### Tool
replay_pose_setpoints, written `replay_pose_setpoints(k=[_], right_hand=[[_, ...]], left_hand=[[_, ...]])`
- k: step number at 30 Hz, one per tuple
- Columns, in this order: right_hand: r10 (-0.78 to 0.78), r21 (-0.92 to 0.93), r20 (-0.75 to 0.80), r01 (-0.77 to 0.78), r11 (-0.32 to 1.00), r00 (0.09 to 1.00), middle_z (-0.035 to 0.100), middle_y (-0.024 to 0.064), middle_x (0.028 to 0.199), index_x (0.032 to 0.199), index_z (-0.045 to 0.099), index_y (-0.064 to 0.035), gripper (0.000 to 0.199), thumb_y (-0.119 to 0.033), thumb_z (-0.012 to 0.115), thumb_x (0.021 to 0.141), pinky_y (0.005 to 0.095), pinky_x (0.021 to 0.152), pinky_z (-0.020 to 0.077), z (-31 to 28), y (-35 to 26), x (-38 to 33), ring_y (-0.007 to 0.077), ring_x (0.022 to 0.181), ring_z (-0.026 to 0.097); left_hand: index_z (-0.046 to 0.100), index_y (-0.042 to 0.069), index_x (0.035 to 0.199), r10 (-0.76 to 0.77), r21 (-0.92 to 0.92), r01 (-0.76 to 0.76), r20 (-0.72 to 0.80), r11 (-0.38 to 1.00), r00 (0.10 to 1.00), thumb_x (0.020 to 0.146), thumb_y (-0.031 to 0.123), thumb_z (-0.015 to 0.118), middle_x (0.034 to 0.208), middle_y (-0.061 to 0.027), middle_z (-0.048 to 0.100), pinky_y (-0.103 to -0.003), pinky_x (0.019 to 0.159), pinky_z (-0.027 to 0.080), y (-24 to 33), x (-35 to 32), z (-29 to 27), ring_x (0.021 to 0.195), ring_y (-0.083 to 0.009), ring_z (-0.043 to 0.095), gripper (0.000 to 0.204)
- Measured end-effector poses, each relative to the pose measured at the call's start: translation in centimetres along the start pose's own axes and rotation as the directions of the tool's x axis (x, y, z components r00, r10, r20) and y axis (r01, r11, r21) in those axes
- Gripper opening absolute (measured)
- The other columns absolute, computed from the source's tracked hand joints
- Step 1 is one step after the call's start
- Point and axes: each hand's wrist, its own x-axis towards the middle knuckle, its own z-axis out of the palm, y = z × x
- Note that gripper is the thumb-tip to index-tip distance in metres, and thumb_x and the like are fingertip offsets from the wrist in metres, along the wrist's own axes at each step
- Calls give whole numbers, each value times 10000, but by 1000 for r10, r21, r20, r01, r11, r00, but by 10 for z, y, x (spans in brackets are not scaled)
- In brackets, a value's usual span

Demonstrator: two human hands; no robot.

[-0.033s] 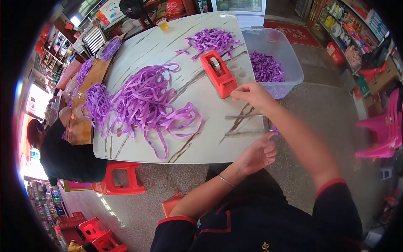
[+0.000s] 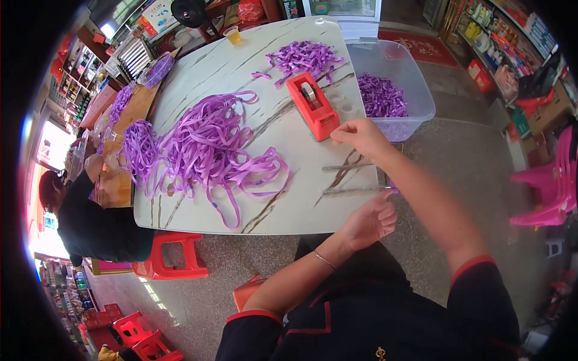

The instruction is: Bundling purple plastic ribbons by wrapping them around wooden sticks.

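Observation:
My right hand [image 2: 364, 137] is closed in a pinch at the near end of a red tape dispenser [image 2: 313, 107]; what its fingertips grip is too small to tell. Closer to me, my left hand [image 2: 372, 220] has its thumb and finger pressed together at a small bit of purple strap [image 2: 394, 188], mostly hidden by the fingers and the right forearm. Two parallel metal rods [image 2: 352, 192] reach over the table edge between the hands. A large tangled heap of purple straps [image 2: 205, 141] lies left of them. Beyond the dispenser is a pile of short folded purple straps [image 2: 305, 57].
A clear plastic bin [image 2: 421, 99] with folded purple straps stands against the table's right side. Clear tape rolls [image 2: 345, 107] lie beside the dispenser. A cup of yellow drink [image 2: 233, 36] stands at the back of the marble-patterned table [image 2: 265, 213]. Another person [image 2: 99, 210] sits at left, near a red stool [image 2: 171, 256].

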Motion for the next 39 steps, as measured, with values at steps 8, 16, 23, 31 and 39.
replay_pose_setpoints(k=[8,16,23,31,39], right_hand=[[-246,-656,-207,52,753,947,648,53,691,807,669,-102,175,-264,644,745,327,594,464,6,-14,-1,212,674,629],[-113,-323,146,156,934,983,602,22,665,750,607,-31,187,-208,590,808,261,556,413,-66,3,-25,92,627,548],[164,-401,461,40,915,872,573,1,675,771,592,-27,225,-238,567,845,241,565,396,-102,-1,-64,71,625,505],[209,-693,381,130,709,901,615,24,664,777,639,-96,271,-360,576,782,321,564,432,-93,-5,-71,166,619,580],[119,-833,303,202,516,945,633,64,706,771,647,-112,259,-367,621,735,378,614,457,-86,-1,-75,260,690,615]], left_hand=[[447,145,1218,9,7,-8,-1,1000,1000,855,95,388,635,24,290,-232,612,318,1,-1,1,637,-113,330,371],[462,159,1223,4,9,-4,-5,1000,1000,862,112,394,640,25,281,-233,621,323,-1,-2,-3,640,-118,326,370],[461,169,1230,8,41,-7,-32,999,999,867,123,388,643,29,271,-234,622,317,1,-2,-1,642,-115,314,373],[438,167,1220,10,69,-11,6,998,1000,868,137,421,650,31,294,-236,621,319,1,0,-3,640,-113,330,354],[413,179,1221,0,66,-3,47,998,999,868,150,446,666,31,331,-243,622,323,1,0,-1,654,-120,359,355]])
